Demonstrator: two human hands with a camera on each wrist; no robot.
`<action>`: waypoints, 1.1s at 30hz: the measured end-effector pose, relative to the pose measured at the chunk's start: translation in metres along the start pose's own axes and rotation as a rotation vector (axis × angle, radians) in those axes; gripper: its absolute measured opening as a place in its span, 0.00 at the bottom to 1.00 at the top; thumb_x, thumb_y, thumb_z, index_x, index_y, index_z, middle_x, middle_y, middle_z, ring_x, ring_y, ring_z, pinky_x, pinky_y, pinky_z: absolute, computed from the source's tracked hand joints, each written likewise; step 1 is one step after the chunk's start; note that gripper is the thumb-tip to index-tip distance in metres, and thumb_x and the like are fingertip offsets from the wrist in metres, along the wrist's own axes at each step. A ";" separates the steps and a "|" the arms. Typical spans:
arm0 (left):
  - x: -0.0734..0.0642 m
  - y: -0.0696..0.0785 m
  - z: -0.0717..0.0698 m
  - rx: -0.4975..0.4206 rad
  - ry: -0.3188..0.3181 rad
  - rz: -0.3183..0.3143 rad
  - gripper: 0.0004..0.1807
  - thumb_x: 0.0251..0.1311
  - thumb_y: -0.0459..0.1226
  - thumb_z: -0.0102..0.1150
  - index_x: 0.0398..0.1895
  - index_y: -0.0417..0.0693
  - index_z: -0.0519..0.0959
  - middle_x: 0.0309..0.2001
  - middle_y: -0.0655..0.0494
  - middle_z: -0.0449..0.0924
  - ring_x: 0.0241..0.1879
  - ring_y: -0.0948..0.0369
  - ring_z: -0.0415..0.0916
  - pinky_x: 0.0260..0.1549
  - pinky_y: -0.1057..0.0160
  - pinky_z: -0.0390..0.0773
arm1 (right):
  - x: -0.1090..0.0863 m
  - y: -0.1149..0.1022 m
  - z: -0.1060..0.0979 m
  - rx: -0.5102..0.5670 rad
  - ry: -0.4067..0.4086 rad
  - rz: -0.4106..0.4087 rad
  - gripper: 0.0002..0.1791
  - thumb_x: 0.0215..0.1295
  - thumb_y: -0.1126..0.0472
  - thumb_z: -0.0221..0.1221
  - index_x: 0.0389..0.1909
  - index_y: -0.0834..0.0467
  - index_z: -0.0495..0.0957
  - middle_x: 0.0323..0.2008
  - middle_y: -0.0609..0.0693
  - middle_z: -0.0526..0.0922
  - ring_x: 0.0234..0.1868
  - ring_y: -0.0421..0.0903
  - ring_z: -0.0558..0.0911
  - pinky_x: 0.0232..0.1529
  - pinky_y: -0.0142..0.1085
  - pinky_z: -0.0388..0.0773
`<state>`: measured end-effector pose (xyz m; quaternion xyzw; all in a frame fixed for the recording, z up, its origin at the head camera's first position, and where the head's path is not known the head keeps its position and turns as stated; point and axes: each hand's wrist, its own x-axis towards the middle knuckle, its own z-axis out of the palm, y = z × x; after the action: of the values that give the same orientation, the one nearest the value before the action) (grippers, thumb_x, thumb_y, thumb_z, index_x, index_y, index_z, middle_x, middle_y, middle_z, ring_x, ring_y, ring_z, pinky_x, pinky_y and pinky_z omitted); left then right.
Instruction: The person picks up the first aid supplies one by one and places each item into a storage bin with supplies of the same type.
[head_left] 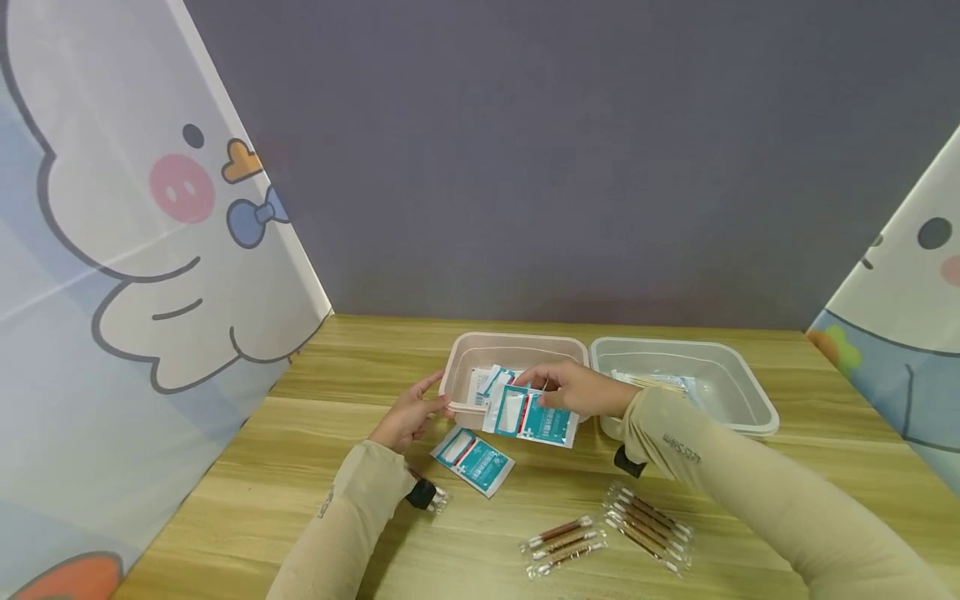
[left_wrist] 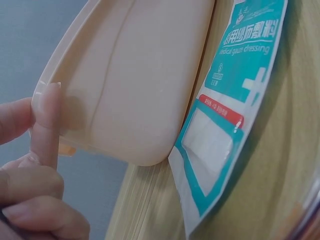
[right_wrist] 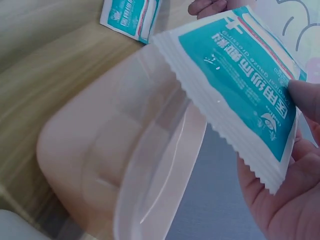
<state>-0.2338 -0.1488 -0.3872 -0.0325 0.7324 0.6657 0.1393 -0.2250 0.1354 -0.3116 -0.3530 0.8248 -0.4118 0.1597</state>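
Right hand [head_left: 576, 388]: we pinch a gauze packet [head_left: 542, 417] between thumb and fingers; in the head view it crosses the pink tub's front rim, and we cannot tell if they touch.
Left hand [head_left: 409, 415]: we grip the pink tub [head_left: 517, 337] by its left rim, thumb and a finger clamped on the edge.
Inside pink tub: we see more packaging [head_left: 497, 378], partly hidden behind our right hand.
Loose packet [head_left: 474, 462]: it lies face up on the desk [head_left: 285, 467], in front of the pink tub.
Grey tub [head_left: 756, 392]: just right of the pink one, holding thin sticks [head_left: 658, 382].
Swabs [head_left: 649, 527]: we see wrapped groups nearer us.
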 end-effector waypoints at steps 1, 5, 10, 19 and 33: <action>0.000 0.000 0.000 0.001 0.001 0.002 0.31 0.69 0.33 0.52 0.73 0.50 0.58 0.20 0.59 0.81 0.09 0.69 0.49 0.10 0.71 0.51 | 0.001 -0.001 -0.001 -0.001 0.004 0.005 0.17 0.67 0.73 0.53 0.56 0.69 0.73 0.38 0.55 0.79 0.30 0.42 0.71 0.33 0.33 0.71; -0.001 0.001 0.001 -0.004 0.001 0.008 0.31 0.69 0.33 0.51 0.73 0.49 0.57 0.19 0.59 0.80 0.08 0.69 0.49 0.10 0.71 0.50 | 0.006 -0.005 -0.004 -0.029 0.026 0.036 0.18 0.66 0.73 0.53 0.57 0.68 0.73 0.41 0.56 0.78 0.33 0.43 0.71 0.35 0.34 0.70; -0.001 0.001 0.000 -0.010 0.001 0.005 0.31 0.69 0.33 0.51 0.73 0.49 0.57 0.19 0.59 0.80 0.08 0.69 0.49 0.10 0.71 0.50 | 0.015 -0.003 -0.011 -0.038 0.067 0.047 0.18 0.66 0.73 0.53 0.57 0.67 0.74 0.38 0.55 0.77 0.34 0.45 0.72 0.35 0.36 0.71; 0.001 0.001 0.000 -0.009 -0.004 0.003 0.31 0.69 0.33 0.52 0.74 0.49 0.57 0.20 0.57 0.81 0.09 0.68 0.49 0.10 0.71 0.51 | 0.033 0.000 -0.021 0.020 0.108 0.069 0.20 0.66 0.74 0.52 0.59 0.68 0.72 0.36 0.54 0.76 0.34 0.44 0.74 0.36 0.36 0.73; 0.001 -0.001 0.000 -0.021 -0.017 0.012 0.31 0.69 0.33 0.51 0.74 0.48 0.56 0.20 0.59 0.80 0.09 0.69 0.49 0.10 0.71 0.51 | 0.057 0.009 -0.036 -0.023 0.202 0.166 0.19 0.64 0.73 0.55 0.57 0.64 0.75 0.39 0.55 0.78 0.38 0.47 0.75 0.40 0.36 0.73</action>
<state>-0.2344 -0.1492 -0.3881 -0.0242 0.7242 0.6745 0.1413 -0.2888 0.1185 -0.2950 -0.2421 0.8678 -0.4210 0.1051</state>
